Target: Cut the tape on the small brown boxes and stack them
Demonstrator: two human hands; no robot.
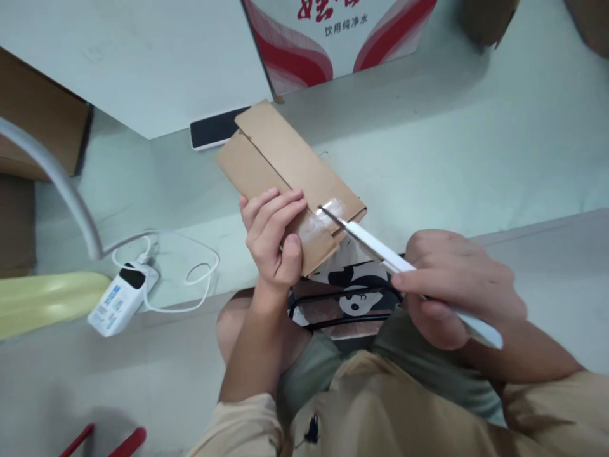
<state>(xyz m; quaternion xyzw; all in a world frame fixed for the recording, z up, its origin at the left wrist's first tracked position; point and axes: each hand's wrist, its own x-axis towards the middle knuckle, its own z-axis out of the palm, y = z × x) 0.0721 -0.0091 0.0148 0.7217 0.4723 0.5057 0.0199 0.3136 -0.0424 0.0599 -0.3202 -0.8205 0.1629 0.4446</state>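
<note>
A flat brown cardboard box (pixel 295 158) is tilted at the table's near edge, with clear tape (pixel 333 208) across the seam at its near end. My left hand (pixel 273 235) grips the box, its fingers lying over the top face and the thumb by the near end. In my right hand (pixel 457 285), closed around the handle, is a white utility knife (pixel 380 247). The thin dark blade points up and left, its tip at the tape over the seam. Whether the tip has gone through the tape, I cannot tell.
Behind the box lies a black-topped flat device (pixel 214 130), against a large white panel (pixel 181 63). A red-and-white carton (pixel 342 44) stands at the back. To the left are a white power bank (pixel 124 298) with a cable, and a grey curved tube (pixel 61 184).
</note>
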